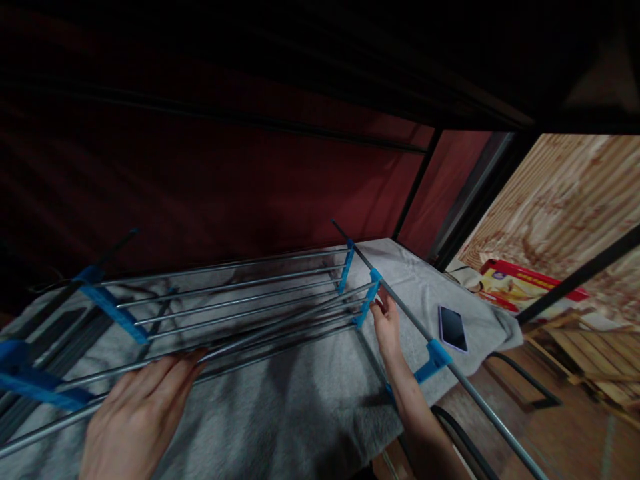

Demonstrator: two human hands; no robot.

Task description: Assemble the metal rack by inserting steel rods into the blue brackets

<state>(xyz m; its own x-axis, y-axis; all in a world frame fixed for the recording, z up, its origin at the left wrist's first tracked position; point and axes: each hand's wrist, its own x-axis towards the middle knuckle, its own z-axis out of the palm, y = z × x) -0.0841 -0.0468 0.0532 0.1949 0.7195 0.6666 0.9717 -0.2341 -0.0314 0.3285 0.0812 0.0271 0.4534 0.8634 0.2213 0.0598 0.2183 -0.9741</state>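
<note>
A: Where's the rack (240, 302)?

B: Lying across the grey cloth (295, 393), its metal tubes running between blue plastic brackets. One slanting tube (280, 325) crosses the front rungs and reaches up towards the blue bracket (369, 299) at the right.

A: And the hands?

B: The left hand (140, 413) is palm down, fingers curled around the slanting tube near its left end; the thumb is hidden. The right hand (387, 327) has its fingers bent against the blue bracket. I can't tell whether it pinches the plastic or only braces it.

A: How would you handle that well?

B: I'd keep the bracket steady with the right hand and guide the tube with the left, lining it up straight with its socket before pressing. Going in at an angle could strain the plastic or knock a neighbouring rung loose. Whether the tube's tip is already seated is too small to judge.

A: Anything near it?

B: A phone (453, 329) rests on the cloth, right of the long side pole (407, 308). Further off are a red box (523, 283) and some wooden slats (590, 360).
</note>
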